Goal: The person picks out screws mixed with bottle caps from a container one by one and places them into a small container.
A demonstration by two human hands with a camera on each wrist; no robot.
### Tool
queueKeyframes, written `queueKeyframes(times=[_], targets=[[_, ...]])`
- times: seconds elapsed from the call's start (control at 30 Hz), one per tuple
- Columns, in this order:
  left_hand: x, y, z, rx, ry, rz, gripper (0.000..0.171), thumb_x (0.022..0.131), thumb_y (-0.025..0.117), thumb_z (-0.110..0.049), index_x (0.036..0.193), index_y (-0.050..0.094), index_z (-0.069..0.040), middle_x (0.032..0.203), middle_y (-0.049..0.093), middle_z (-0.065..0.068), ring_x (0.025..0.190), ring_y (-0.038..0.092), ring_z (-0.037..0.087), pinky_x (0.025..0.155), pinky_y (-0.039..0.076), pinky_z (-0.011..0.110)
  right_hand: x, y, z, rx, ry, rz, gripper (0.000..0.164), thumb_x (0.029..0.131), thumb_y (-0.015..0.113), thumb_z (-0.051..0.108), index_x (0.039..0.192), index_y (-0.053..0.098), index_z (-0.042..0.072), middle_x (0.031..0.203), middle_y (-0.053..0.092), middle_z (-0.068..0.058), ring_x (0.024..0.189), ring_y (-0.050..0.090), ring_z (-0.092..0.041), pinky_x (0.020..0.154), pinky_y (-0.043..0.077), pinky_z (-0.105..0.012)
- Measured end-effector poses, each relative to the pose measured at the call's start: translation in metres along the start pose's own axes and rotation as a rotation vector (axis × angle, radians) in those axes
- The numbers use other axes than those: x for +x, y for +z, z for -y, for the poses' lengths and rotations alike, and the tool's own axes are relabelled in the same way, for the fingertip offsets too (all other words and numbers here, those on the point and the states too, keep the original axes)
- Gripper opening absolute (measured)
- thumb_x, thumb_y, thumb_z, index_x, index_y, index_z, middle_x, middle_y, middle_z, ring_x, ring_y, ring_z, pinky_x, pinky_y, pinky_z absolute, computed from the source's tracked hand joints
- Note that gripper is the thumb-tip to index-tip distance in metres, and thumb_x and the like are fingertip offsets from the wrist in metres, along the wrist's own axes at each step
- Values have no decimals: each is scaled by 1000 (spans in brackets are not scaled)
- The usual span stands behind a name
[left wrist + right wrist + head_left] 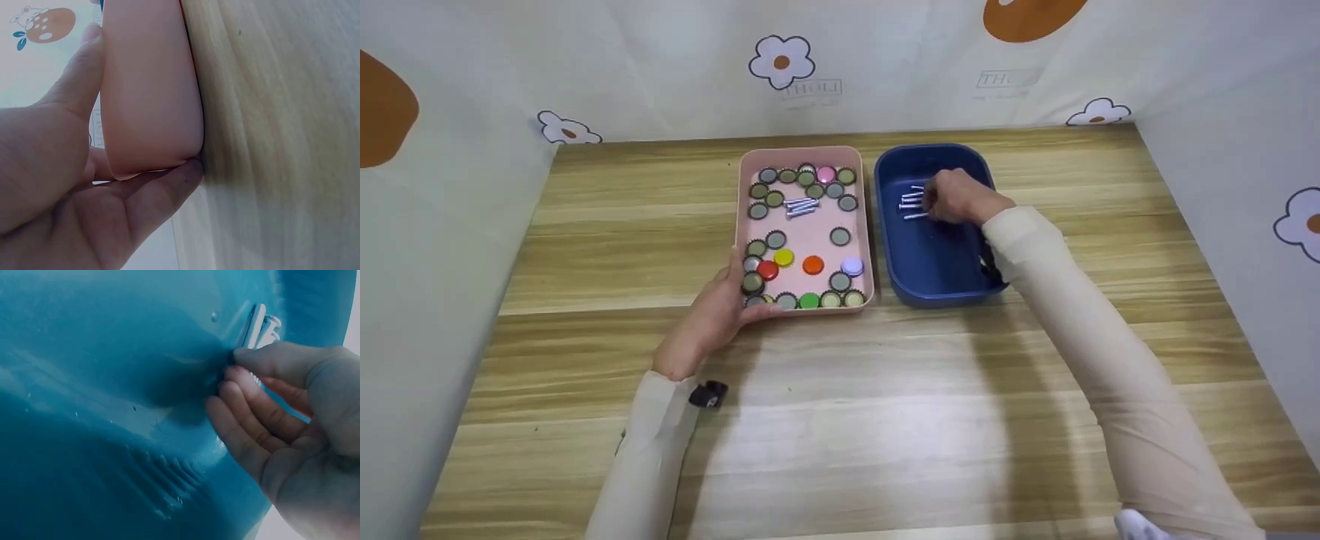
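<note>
Held at its near left corner by my left hand (718, 306) is a pink tray (867, 247), the thumb along the near wall and the fingers at the left side. Bottle caps (813, 265), mostly grey-green undersides with a few coloured tops, lie scattered in it, and several silver screws (801, 208) lie together near its middle. My right hand (958, 196) reaches into a dark blue bin (937, 262) to its right. Thumb and fingertips pinch the end of a silver screw (255, 326), partly hidden by the fingers. More screws (911, 199) lie side by side there.
Both containers stand side by side on a wood-grain table (847, 420), a narrow gap between them. White cloth (885, 67) with flower prints hangs behind and at both sides. My right forearm (1080, 322) crosses the blue bin's right wall and hides something dark there.
</note>
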State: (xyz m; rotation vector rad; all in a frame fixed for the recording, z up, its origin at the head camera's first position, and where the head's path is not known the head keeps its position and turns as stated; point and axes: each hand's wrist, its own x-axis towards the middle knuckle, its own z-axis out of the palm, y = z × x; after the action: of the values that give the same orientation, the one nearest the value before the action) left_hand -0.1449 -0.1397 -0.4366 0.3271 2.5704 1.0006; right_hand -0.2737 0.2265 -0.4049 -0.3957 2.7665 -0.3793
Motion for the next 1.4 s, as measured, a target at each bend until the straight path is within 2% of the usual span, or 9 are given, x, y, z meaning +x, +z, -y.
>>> queueKeyframes(times=[0.13, 0.33, 0.43, 0.63, 0.87, 1.07, 1.17, 1.3, 1.4], targets=[[0, 1, 0, 24, 15, -5, 121, 89, 75, -29, 157, -22, -9, 162, 26, 26, 149, 34, 38, 126, 20, 51, 1, 2, 0, 3, 21, 2, 19, 84, 60, 3, 98, 72, -2, 97, 69, -17, 92, 60, -30, 83, 51, -39], [-1, 0, 1, -37, 6, -13, 119, 88, 76, -30, 159, -18, -16, 163, 28, 21, 150, 34, 32, 127, 18, 49, 3, 2, 2, -5, 18, 9, 16, 82, 63, 2, 96, 71, -1, 92, 68, -14, 89, 59, -28, 77, 49, -34], [-1, 0, 2, -26, 16, -10, 119, 88, 76, -29, 159, -19, -16, 163, 28, 21, 149, 35, 33, 127, 18, 50, 3, 1, 3, -12, 29, 24, 17, 82, 66, 2, 98, 72, 0, 97, 68, -15, 88, 59, -27, 75, 49, -32], [-1, 2, 1, 7, 21, -9, 123, 88, 76, -27, 157, -24, -13, 163, 25, 24, 150, 33, 36, 127, 18, 50, 2, -1, 3, -16, -6, 2, 21, 84, 70, 4, 104, 73, 0, 106, 72, -19, 93, 63, -29, 85, 54, -39], [0, 0, 0, -30, -12, -1, 122, 87, 76, -32, 158, -22, -20, 165, 24, 21, 151, 31, 33, 127, 16, 49, 0, -5, 5, -25, -58, -32, 16, 83, 74, 4, 99, 75, -1, 102, 74, -20, 98, 66, -32, 90, 55, -45], [0, 0, 1, -25, -9, 3, 122, 87, 76, -33, 158, -23, -24, 164, 27, 19, 150, 35, 31, 127, 17, 49, 0, -3, 9, -50, -76, -82, 17, 86, 63, 6, 96, 75, 3, 96, 74, -14, 87, 65, -28, 83, 56, -44], [0, 0, 1, -9, -5, 5, 122, 87, 76, -33, 158, -22, -19, 163, 28, 20, 149, 36, 33, 127, 18, 49, -1, -1, 13, -83, -91, -116, 19, 86, 56, 9, 94, 73, 7, 92, 72, -11, 83, 63, -27, 78, 55, -45], [-1, 0, 1, -17, -6, 2, 119, 87, 76, -35, 160, -17, -17, 162, 30, 20, 148, 37, 32, 127, 19, 49, 0, -1, 19, -108, -132, -131, 18, 87, 53, 10, 91, 71, 7, 88, 70, -10, 79, 62, -27, 74, 53, -44], [-1, 0, 1, -37, -10, 0, 118, 87, 75, -37, 160, -16, -21, 163, 30, 18, 149, 37, 30, 127, 19, 48, 0, 0, 23, -114, -155, -120, 17, 86, 53, 9, 91, 70, 7, 86, 68, -9, 76, 60, -25, 70, 51, -40]])
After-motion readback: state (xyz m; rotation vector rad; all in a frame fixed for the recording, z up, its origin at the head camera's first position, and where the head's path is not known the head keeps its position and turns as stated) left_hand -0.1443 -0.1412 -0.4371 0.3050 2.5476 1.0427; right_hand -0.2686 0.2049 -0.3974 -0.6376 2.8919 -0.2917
